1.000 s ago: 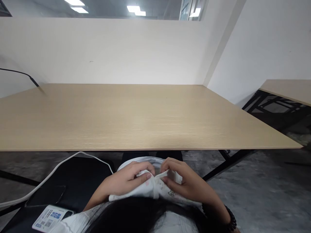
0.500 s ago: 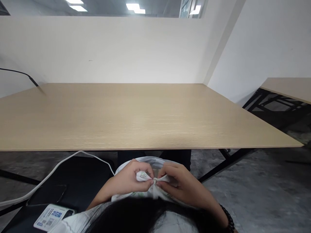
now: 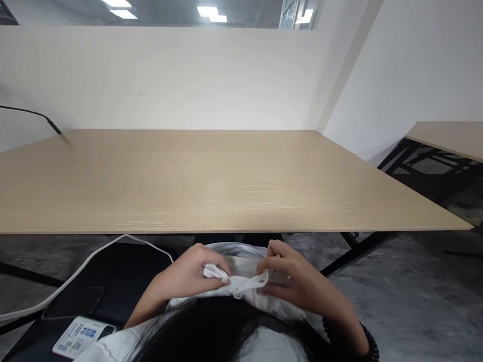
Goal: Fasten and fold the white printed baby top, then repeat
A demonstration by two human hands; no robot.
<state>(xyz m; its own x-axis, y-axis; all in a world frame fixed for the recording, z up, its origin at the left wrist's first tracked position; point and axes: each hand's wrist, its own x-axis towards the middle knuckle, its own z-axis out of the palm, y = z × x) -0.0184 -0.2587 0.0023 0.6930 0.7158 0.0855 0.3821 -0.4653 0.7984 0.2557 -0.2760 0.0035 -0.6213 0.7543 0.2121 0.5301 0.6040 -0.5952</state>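
Observation:
Below the table's front edge, a thin white cloth (image 3: 243,285) with small green print lies bunched over my lap. My left hand (image 3: 192,274) is closed on a gathered fold of it, thumb against fingers. Opposite, my right hand (image 3: 289,271) pinches the end of a twisted strip of the same cloth, its index finger bent above the thumb. The strip stretches between both hands. Dark hair covers the lower part of the cloth, and its exact kind does not show.
A wooden table (image 3: 226,181) spans the view ahead, against a white wall. To my left, a white cable (image 3: 94,254) runs over a black chair (image 3: 124,281), where a white labelled phone-like object (image 3: 82,338) lies. Black table legs (image 3: 354,251) stand at right.
My hands have moved apart from where they met at a small knot-like gather. My right hand has shifted right and drawn the strip of cloth out sideways.

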